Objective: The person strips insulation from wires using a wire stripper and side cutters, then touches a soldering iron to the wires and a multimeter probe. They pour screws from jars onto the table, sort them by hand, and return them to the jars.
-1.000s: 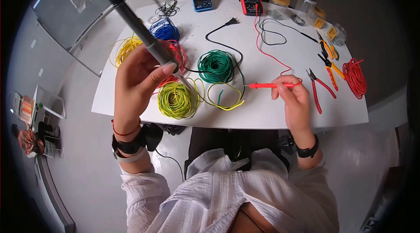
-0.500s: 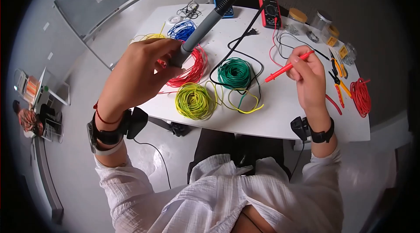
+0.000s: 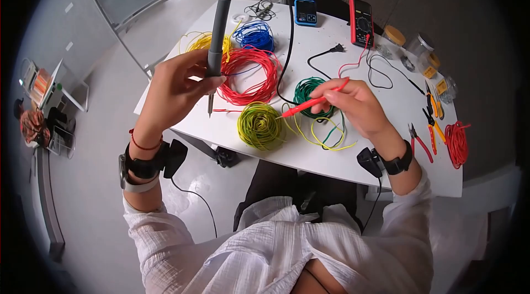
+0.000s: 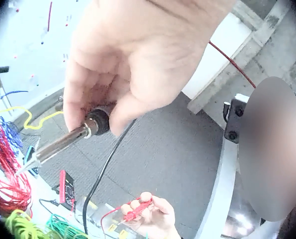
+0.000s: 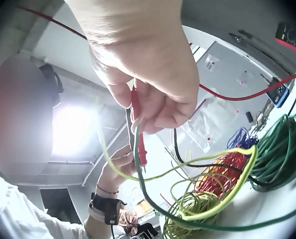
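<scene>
My left hand grips a grey soldering iron by the lower part of its handle. The iron stands nearly upright with its metal tip down, beside the red wire coil. In the left wrist view, its metal barrel shows bare beyond the fingers. My right hand pinches a red multimeter probe, pointing left. The probe's tip overlaps the right side of the yellow-green wire coil in the head view. Beneath the right hand, a green wire coil is partly hidden.
Blue and yellow wire lie at the far left. Behind stand a blue meter, a red-black multimeter and several jars. Pliers and another red coil lie at right. The iron's black cord crosses the table.
The soldering iron has swung from slanted to nearly upright, tip down. My right hand has brought the red probe left, toward the yellow-green coil. The head view has shifted as well.
</scene>
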Available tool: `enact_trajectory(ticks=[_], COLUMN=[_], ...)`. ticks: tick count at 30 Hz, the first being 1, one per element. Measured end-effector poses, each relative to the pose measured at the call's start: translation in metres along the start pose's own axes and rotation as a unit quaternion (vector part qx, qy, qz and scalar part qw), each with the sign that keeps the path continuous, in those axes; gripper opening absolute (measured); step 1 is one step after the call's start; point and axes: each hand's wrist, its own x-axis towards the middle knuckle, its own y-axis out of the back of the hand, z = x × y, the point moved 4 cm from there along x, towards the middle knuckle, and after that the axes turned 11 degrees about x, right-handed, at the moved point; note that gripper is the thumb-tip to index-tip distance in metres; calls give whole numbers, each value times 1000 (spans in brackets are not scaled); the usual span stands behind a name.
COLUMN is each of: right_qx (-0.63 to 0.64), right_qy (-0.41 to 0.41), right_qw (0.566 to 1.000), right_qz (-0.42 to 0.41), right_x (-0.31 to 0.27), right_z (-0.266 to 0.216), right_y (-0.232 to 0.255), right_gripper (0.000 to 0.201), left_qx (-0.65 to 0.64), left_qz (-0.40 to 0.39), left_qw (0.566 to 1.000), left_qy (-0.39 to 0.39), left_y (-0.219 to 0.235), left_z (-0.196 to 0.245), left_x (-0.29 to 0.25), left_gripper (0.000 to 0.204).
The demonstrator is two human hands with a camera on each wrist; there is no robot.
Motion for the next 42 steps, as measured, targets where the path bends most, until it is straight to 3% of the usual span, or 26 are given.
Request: enact_trajectory(ticks=[6,13,17,42], right_qx=[-6,126,128,147], right_qy=[-103,-172,-190,-172], right_qw=[989,968,965,969], right_qz=[-107,-135,-128,-95], right_x=[30,55,61,71], right_z=[31,59,66,76], right_y=[-16,-5,-9,-15], right_gripper=[31,34,35,36], left_qx=[-140,-174,-193,-189], left_qz=[40,40,36,38], left_qw=[989,984,980,981], left_qy=[-9,28,34,26], left_y=[-4,-11,-13,-19], left_z=[-24,-38,-41,-44], left_x=[-1,1,3,16], left_gripper=[36,34,33,37])
